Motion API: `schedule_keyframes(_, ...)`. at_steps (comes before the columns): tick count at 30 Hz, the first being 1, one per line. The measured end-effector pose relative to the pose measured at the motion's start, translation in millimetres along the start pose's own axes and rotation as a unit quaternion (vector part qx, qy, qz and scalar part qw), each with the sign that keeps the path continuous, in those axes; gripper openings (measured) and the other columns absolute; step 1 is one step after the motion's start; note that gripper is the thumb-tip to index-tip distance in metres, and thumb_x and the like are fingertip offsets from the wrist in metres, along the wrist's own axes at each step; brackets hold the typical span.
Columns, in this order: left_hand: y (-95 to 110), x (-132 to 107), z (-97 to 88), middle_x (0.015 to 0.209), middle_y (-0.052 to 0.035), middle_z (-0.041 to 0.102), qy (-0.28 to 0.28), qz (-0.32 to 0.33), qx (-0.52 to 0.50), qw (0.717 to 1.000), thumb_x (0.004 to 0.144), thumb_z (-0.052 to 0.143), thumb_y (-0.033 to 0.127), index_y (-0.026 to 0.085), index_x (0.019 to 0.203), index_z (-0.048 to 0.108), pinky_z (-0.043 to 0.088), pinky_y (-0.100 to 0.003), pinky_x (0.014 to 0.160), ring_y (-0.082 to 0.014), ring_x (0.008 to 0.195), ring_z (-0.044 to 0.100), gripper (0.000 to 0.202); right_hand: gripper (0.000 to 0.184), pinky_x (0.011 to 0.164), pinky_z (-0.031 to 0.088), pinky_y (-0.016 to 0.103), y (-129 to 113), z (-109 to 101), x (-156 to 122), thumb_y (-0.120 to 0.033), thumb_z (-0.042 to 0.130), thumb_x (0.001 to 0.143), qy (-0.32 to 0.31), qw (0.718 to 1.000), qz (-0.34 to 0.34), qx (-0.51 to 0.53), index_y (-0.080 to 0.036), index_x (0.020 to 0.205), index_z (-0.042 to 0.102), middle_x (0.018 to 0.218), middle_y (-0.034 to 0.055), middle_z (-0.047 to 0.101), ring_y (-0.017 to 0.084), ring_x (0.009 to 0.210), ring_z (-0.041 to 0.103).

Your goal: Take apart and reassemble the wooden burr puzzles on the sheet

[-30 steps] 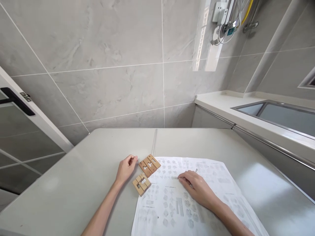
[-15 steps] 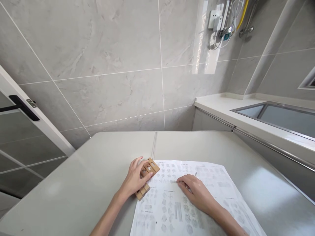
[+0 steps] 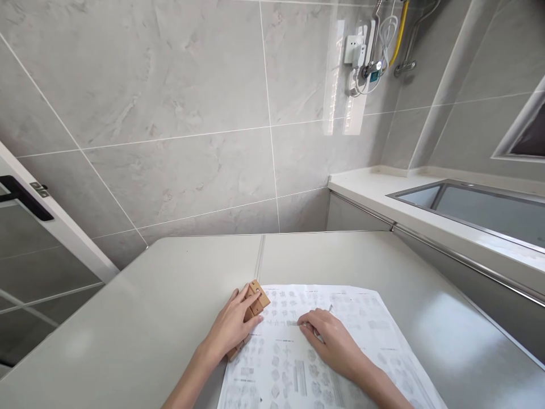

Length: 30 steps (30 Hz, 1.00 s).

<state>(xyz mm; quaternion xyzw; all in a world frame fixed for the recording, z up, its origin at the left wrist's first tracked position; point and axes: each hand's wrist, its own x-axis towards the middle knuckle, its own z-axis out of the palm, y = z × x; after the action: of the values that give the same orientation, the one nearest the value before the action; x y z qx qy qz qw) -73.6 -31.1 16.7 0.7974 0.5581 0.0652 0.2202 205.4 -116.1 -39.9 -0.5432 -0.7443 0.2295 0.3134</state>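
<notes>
My left hand lies palm down over the wooden puzzle pieces at the left edge of a printed instruction sheet. Its fingers are stretched over the pieces; only the far end and a near corner of the wood show. My right hand rests on the sheet with the fingers curled, its fingertips pointing at a diagram row. Nothing shows inside that hand.
The sheet lies on a pale grey table with a seam down its middle. A tiled wall stands behind. A white counter with a steel sink runs along the right. A glass door with a black handle is at the left.
My left hand moved right from beside the wooden pieces onto them and now covers them. The right hand stayed on the sheet. The camera view tilted slightly.
</notes>
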Motion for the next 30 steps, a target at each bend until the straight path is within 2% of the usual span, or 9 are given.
schedule_keyframes(5,10.9,9.7,2.7,0.175,-0.0012,0.026,-0.006,0.049,-0.006,0.999,0.096,0.068,0.051,0.038,0.156,0.053,0.036,-0.057,0.125,-0.0391,0.162,0.023,0.063,0.02,0.079,0.054,0.039,-2.4,-1.1,0.4,-0.024,0.048,0.108,0.009,1.0,-0.007,-0.005,-0.027,0.105,0.067,0.091,0.0023,0.072,0.025,0.086,0.068)
schedule_keyframes(10,18.9,23.0,24.2,0.172,-0.0042,0.035,0.028,0.122,0.002,0.992,0.095,0.071,0.053,0.039,0.152,0.058,0.041,-0.06,0.122,-0.0413,0.158,0.033,0.06,0.02,0.08,0.056,0.041,4.2,4.3,1.1,-0.023,0.047,0.108,0.03,0.999,-0.03,-0.013,-0.027,0.105,0.066,0.09,0.0033,0.071,0.025,0.085,0.069)
schedule_keyframes(16,44.0,25.6,42.9,0.169,-0.001,0.042,0.019,0.236,-0.009,0.972,0.095,0.074,0.052,0.045,0.151,0.057,0.045,-0.056,0.12,-0.0387,0.156,0.038,0.06,0.024,0.089,0.061,0.047,17.3,7.4,2.9,-0.022,0.049,0.105,0.126,0.99,-0.054,-0.008,-0.029,0.125,0.06,0.119,0.0107,0.065,0.031,0.109,0.068)
schedule_keyframes(19,57.1,21.4,47.9,0.17,0.0003,0.041,-0.007,0.286,-0.014,0.958,0.094,0.077,0.045,0.046,0.154,0.052,0.047,-0.054,0.12,-0.0374,0.156,0.038,0.065,0.027,0.096,0.06,0.051,20.3,4.9,3.2,-0.022,0.05,0.104,0.141,0.989,-0.043,-0.004,-0.03,0.129,0.058,0.127,0.0119,0.062,0.032,0.118,0.065)
schedule_keyframes(22,58.9,18.5,51.4,0.171,-0.0042,0.039,0.007,0.285,-0.005,0.958,0.093,0.078,0.049,0.041,0.16,0.044,0.041,-0.057,0.123,-0.0378,0.157,0.036,0.075,0.035,0.105,0.056,0.053,21.3,1.5,2.5,-0.021,0.054,0.102,0.125,0.992,-0.029,-0.001,-0.031,0.135,0.054,0.138,0.012,0.057,0.032,0.129,0.059)
schedule_keyframes(24,54.6,18.3,52.0,0.166,-0.0079,0.046,0.031,0.271,-0.003,0.962,0.09,0.08,0.054,0.037,0.161,0.042,0.038,-0.06,0.125,-0.0384,0.155,0.039,0.083,0.043,0.109,0.054,0.054,22.5,-0.4,2.1,-0.021,0.059,0.099,0.112,0.993,-0.026,-0.004,-0.032,0.14,0.051,0.142,0.0113,0.056,0.032,0.134,0.056)
schedule_keyframes(27,47.0,19.3,50.2,0.154,-0.0078,0.059,0.043,0.278,-0.017,0.959,0.086,0.082,0.056,0.033,0.156,0.049,0.04,-0.057,0.123,-0.0372,0.148,0.047,0.081,0.05,0.111,0.052,0.056,27.0,-1.3,2.0,-0.024,0.065,0.096,0.105,0.994,-0.026,-0.018,-0.033,0.143,0.049,0.144,0.0109,0.057,0.033,0.135,0.056)
schedule_keyframes(30,43.4,18.5,46.3,0.154,-0.0068,0.059,0.036,0.281,-0.026,0.959,0.086,0.082,0.052,0.033,0.156,0.049,0.04,-0.057,0.122,-0.0378,0.149,0.045,0.08,0.05,0.11,0.052,0.057,33.9,0.6,2.5,-0.027,0.065,0.097,0.114,0.993,-0.023,-0.035,-0.033,0.143,0.049,0.143,0.011,0.058,0.033,0.133,0.057)
